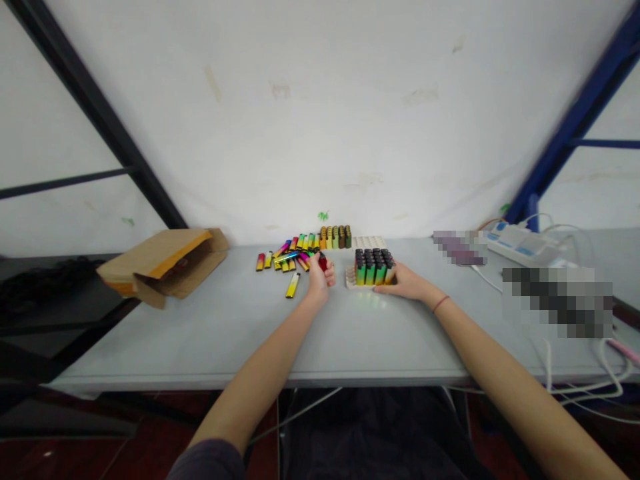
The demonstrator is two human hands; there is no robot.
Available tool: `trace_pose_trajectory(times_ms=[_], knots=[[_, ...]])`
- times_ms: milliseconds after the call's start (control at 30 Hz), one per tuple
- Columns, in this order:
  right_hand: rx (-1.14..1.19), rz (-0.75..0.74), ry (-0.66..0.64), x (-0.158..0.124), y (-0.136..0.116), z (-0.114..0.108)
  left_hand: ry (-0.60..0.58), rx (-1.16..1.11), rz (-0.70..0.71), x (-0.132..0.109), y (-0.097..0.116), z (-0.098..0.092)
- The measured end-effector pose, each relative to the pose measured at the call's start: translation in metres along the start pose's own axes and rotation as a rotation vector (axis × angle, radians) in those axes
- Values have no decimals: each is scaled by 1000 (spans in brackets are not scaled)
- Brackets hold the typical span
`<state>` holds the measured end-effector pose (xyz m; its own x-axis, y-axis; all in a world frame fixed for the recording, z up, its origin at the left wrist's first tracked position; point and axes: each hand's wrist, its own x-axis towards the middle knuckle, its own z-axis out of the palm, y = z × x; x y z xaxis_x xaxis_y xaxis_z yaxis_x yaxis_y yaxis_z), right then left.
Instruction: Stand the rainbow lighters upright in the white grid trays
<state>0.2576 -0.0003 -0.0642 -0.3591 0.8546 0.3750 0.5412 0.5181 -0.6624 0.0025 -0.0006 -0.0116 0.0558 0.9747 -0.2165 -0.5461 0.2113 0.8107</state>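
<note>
My left hand [320, 279] is closed around a red lighter [323, 263], beside a loose pile of shiny multicoloured lighters [286, 262]. One yellow and silver lighter [293, 285] lies apart, in front of that pile. To the right, my right hand [407, 283] grips the right end of a white tray [352, 279]. Rows of black-topped green and yellow lighters [370, 272] stand upright in it, and some holes at its left end are bare. Behind are a block of upright gold and olive lighters [336, 237] and another white holed tray [369, 242].
An open cardboard box [165, 257] lies on its side at the left of the grey table [210, 347]. At the right are a white power strip [520, 241], cables and two blurred-out items. A white wall stands behind, with metal frame posts on both sides.
</note>
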Motion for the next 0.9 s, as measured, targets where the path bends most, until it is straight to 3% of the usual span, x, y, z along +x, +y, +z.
trace_pose_trajectory(times_ms=[200,900], knots=[[-5,19,-3,0,-1,0,54,29,10,3,-2,0],[5,30,2,0,-4,-1,24,16,-29,0,-9,2]])
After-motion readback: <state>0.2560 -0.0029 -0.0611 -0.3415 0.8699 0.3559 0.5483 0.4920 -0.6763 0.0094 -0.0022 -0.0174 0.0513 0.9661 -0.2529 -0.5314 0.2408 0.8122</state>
